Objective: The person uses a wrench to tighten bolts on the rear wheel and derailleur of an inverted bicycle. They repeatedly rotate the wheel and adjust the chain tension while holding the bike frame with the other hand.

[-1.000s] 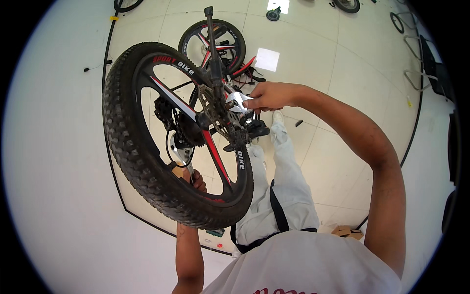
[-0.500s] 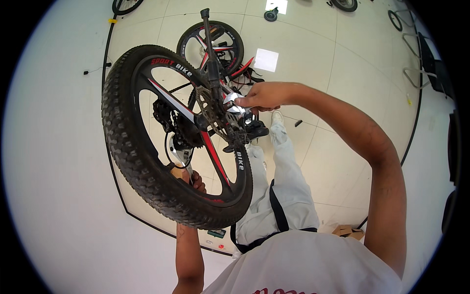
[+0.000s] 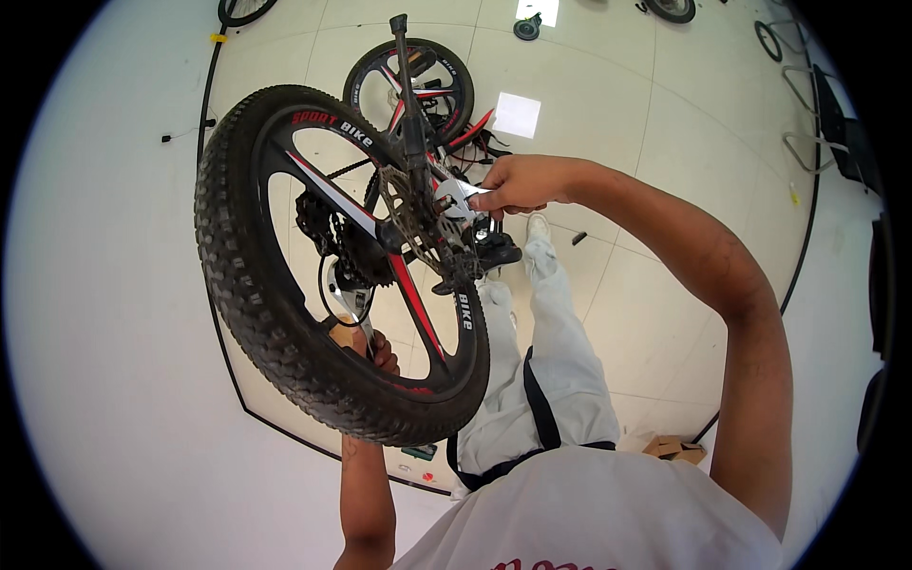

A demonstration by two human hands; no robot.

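A bicycle's rear wheel (image 3: 252, 275), with a thick knobby tyre and black, white and red spokes, is raised in front of me. My left hand (image 3: 382, 351) is closed round the handle of a silver wrench (image 3: 348, 296), whose head sits by the hub on the sprocket side; part of this hand is behind the rim. On the brake disc (image 3: 407, 214) side, my right hand (image 3: 518, 182) pinches a second silver wrench (image 3: 459, 199) against the axle end. The kickstand (image 3: 408, 104) points away from me, above the disc.
Beyond lies the bicycle's other wheel (image 3: 464, 81) near the tiled floor. A small black wheel-like part (image 3: 527, 27) is farther off. Metal-framed chairs (image 3: 807, 142) stand at the right. An open cardboard box (image 3: 676, 449) is behind my legs, and a small dark piece (image 3: 579, 237) lies by my foot.
The wrench in my right hand has turned a little at the axle, and the hand has shifted slightly with it. My left hand and its wrench stay in place.
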